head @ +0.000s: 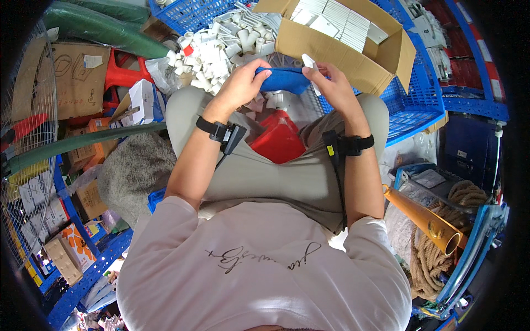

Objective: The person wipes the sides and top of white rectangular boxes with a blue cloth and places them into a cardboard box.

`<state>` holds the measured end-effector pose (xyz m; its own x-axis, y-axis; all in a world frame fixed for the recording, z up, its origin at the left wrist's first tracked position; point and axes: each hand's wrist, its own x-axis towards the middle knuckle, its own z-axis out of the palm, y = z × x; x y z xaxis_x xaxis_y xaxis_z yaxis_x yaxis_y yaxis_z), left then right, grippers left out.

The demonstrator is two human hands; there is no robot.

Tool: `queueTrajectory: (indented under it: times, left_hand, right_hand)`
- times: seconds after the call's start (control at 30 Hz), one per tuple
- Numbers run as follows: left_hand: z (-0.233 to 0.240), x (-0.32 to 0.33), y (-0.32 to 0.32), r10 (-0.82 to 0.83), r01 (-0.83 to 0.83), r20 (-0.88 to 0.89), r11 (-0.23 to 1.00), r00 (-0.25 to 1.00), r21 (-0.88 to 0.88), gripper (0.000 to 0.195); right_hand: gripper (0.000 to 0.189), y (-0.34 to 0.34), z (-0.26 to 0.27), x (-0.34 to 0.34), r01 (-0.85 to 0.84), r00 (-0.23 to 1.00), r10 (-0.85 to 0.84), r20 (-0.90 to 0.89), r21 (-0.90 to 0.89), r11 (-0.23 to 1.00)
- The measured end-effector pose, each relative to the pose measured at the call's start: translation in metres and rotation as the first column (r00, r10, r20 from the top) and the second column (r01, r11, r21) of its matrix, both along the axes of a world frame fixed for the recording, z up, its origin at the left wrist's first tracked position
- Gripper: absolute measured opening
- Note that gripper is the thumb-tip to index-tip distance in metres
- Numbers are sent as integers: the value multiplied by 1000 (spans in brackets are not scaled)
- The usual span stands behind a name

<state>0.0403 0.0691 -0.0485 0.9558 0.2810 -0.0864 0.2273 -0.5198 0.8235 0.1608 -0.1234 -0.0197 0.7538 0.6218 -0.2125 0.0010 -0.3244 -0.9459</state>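
A blue cloth [285, 80] is stretched between my two hands above my knees. My left hand [247, 82] pinches its left end between thumb and fingers. At the cloth's right end, my right hand [331, 85] grips the fabric together with a flat white plastic piece [310, 68] that stands up on edge. Beyond the hands lies a heap of white plastic pipe fittings [211, 53]. To the right of the heap, an open cardboard box [331, 62] holds rows of flat white plates [331, 20].
Blue plastic crates [414, 111] stand under and beside the box. Something red [279, 138] shows between my legs. Green wrapped rolls [103, 31], a red stool [120, 74] and a wire grille [33, 136] are at left. Coiled rope [430, 260] and an orange tube [426, 221] lie at right.
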Motion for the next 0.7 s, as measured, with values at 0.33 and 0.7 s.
queueTrajectory:
  times: [0.33, 0.7]
  left_hand:
    - [1, 7, -14, 186, -136, 81, 898, 979, -418, 15]
    - [-2, 7, -20, 58, -12, 173, 967, 983, -253, 14]
  right_hand:
    - [49, 4, 6, -10, -10, 915, 118, -387, 269, 963]
    - [50, 13, -14, -11, 15, 960, 90, -264, 373, 928]
